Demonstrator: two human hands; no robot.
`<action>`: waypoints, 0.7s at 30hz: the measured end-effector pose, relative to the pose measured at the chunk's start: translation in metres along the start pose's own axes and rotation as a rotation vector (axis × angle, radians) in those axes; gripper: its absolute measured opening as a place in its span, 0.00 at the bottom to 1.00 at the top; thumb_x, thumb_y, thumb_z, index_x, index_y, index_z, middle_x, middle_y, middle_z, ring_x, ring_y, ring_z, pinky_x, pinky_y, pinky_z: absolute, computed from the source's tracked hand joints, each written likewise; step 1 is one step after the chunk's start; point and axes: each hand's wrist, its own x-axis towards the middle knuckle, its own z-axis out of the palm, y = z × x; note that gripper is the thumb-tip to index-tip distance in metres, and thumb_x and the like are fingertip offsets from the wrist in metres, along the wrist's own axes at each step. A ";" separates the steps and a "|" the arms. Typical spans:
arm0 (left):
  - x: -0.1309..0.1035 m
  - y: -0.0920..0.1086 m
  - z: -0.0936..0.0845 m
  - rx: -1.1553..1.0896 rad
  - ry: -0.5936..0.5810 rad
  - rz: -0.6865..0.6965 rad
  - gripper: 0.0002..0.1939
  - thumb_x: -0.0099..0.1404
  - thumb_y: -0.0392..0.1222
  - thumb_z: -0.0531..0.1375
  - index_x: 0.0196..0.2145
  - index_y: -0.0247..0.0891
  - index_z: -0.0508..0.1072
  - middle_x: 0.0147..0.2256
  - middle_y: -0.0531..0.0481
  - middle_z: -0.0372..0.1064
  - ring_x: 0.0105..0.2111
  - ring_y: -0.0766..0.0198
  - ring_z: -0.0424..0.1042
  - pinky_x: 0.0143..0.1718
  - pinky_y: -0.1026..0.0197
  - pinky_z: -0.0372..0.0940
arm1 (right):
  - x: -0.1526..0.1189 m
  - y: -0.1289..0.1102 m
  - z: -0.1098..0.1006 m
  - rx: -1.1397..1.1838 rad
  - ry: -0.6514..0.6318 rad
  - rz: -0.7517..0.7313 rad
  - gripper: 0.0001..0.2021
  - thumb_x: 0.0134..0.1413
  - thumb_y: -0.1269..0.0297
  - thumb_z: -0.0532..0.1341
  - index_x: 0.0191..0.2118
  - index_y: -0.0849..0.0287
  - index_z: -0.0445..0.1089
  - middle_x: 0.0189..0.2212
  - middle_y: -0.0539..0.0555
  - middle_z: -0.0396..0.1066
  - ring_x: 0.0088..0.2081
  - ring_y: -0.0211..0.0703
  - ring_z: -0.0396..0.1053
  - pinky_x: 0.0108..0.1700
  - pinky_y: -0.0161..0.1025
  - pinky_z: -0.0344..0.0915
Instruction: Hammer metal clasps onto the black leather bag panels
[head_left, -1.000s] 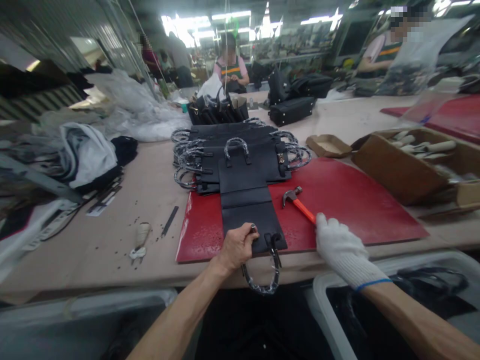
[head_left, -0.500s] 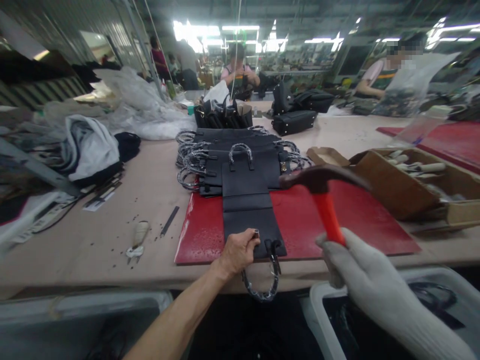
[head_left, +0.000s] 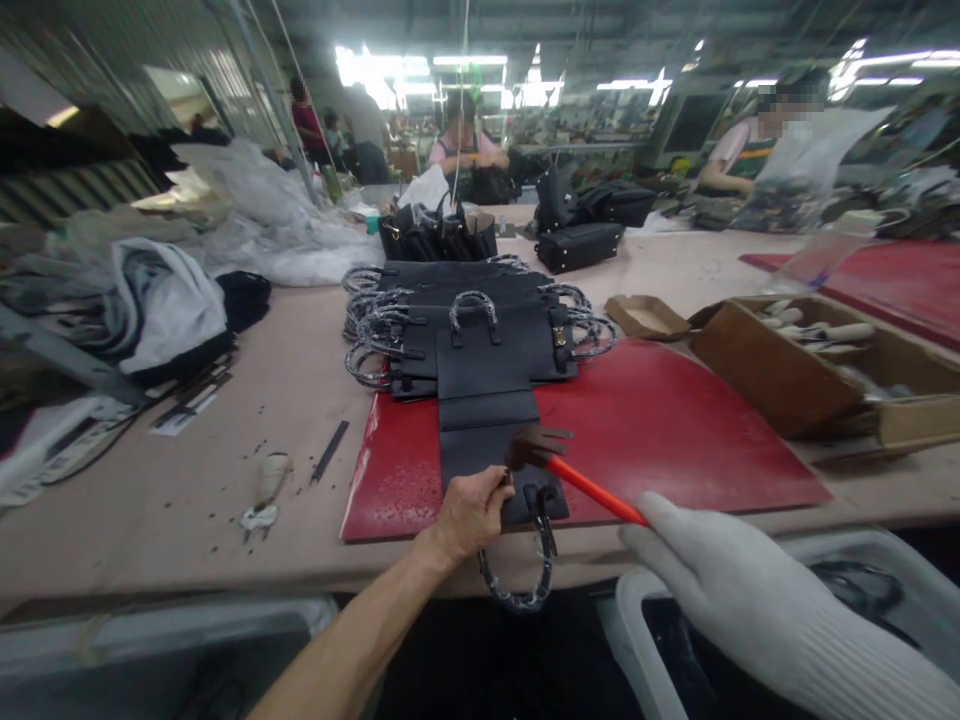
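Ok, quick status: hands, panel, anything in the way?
Left hand pinching small tool over black bag panel. Gloved right hand gripping claw hammer, head near left hand. Panel's near end on red mat. Hammer head partly hiding tool.

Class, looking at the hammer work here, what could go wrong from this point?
The claw hammer head is close to the bare left hand, so a stray blow might hit it. The plastic-wrapped loop handle on the black panel hangs past the table edge, where it might snag and shift the panel.
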 end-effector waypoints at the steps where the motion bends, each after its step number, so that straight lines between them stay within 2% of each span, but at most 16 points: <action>1: 0.000 0.000 0.000 -0.002 -0.003 0.005 0.07 0.71 0.38 0.56 0.37 0.42 0.73 0.30 0.48 0.76 0.29 0.61 0.77 0.32 0.64 0.66 | -0.001 0.001 0.000 0.019 0.025 0.002 0.19 0.67 0.45 0.53 0.29 0.50 0.65 0.19 0.51 0.68 0.20 0.46 0.66 0.23 0.41 0.60; 4: -0.001 0.000 -0.001 0.007 -0.010 0.017 0.06 0.72 0.38 0.56 0.37 0.41 0.73 0.31 0.48 0.76 0.29 0.61 0.77 0.34 0.63 0.67 | -0.007 0.005 0.005 0.007 0.073 0.006 0.19 0.70 0.48 0.48 0.34 0.51 0.68 0.24 0.55 0.73 0.23 0.47 0.69 0.27 0.43 0.63; 7: -0.001 -0.001 -0.001 0.040 -0.004 0.043 0.06 0.72 0.37 0.56 0.37 0.41 0.73 0.28 0.49 0.75 0.27 0.62 0.76 0.31 0.64 0.65 | -0.014 0.017 0.016 -0.098 0.001 -0.025 0.17 0.68 0.50 0.50 0.32 0.51 0.69 0.23 0.54 0.73 0.22 0.47 0.68 0.26 0.42 0.60; 9: -0.001 -0.002 0.000 0.050 -0.007 0.057 0.07 0.72 0.36 0.55 0.37 0.40 0.72 0.28 0.50 0.74 0.27 0.62 0.75 0.30 0.64 0.64 | -0.015 0.032 0.023 -0.150 -0.055 -0.022 0.15 0.66 0.51 0.53 0.31 0.51 0.68 0.21 0.53 0.73 0.22 0.48 0.69 0.26 0.42 0.57; 12: -0.001 -0.003 0.001 0.049 -0.006 0.061 0.07 0.73 0.36 0.55 0.36 0.40 0.72 0.30 0.50 0.75 0.28 0.63 0.76 0.32 0.64 0.65 | -0.007 0.065 0.032 -0.240 -0.056 0.053 0.15 0.67 0.50 0.53 0.34 0.52 0.67 0.22 0.53 0.73 0.25 0.50 0.73 0.27 0.41 0.56; 15: -0.001 -0.001 0.002 0.058 0.011 0.073 0.07 0.72 0.36 0.55 0.36 0.40 0.72 0.30 0.50 0.75 0.29 0.62 0.77 0.33 0.64 0.66 | 0.007 0.104 0.045 -0.400 -0.002 0.202 0.15 0.67 0.51 0.51 0.35 0.54 0.67 0.24 0.55 0.73 0.26 0.51 0.73 0.27 0.41 0.56; 17: -0.001 0.000 0.002 0.072 0.025 0.082 0.06 0.72 0.36 0.55 0.37 0.40 0.72 0.30 0.50 0.76 0.29 0.62 0.78 0.32 0.65 0.67 | 0.017 0.123 0.060 -0.474 0.056 0.226 0.15 0.67 0.55 0.50 0.38 0.56 0.70 0.29 0.59 0.76 0.29 0.53 0.74 0.28 0.43 0.60; 19: 0.000 0.001 0.002 0.085 0.034 0.088 0.06 0.72 0.36 0.55 0.37 0.40 0.71 0.31 0.49 0.76 0.30 0.62 0.79 0.32 0.65 0.68 | 0.024 0.129 0.080 -0.493 0.164 0.140 0.18 0.67 0.56 0.50 0.45 0.62 0.73 0.39 0.66 0.77 0.37 0.58 0.76 0.35 0.48 0.67; 21: 0.001 0.000 0.001 0.093 0.034 0.104 0.06 0.72 0.36 0.55 0.38 0.40 0.71 0.31 0.49 0.77 0.30 0.61 0.79 0.32 0.65 0.68 | 0.028 0.117 0.102 -0.434 0.269 0.006 0.22 0.68 0.54 0.51 0.52 0.66 0.73 0.49 0.71 0.75 0.47 0.62 0.75 0.46 0.54 0.71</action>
